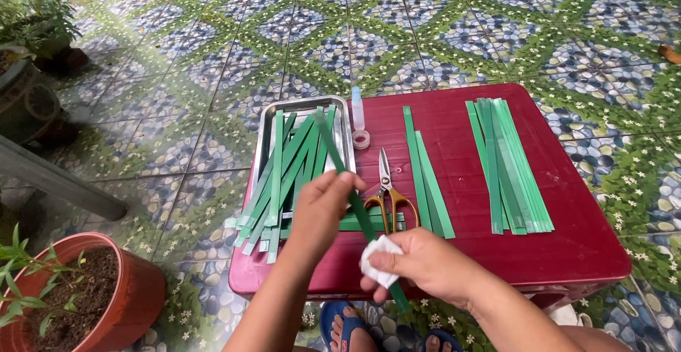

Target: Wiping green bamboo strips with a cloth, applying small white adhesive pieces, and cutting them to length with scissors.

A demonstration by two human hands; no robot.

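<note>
**A low red table and what lies on it**

A dark red plastic table (461, 253) stands on the patterned tile floor (425, 25) in the middle of the frame. On its left part lies a metal tray (264, 135) with many green strips (280, 182) that hang over its lower edge. Just right of the tray are a small glue bottle (357, 107) and a tape roll (361, 139). Below them lie scissors with orange handles (386, 189). To the right lie two green strips (425, 178), then a bigger bundle of strips (507, 164), well apart
</note>
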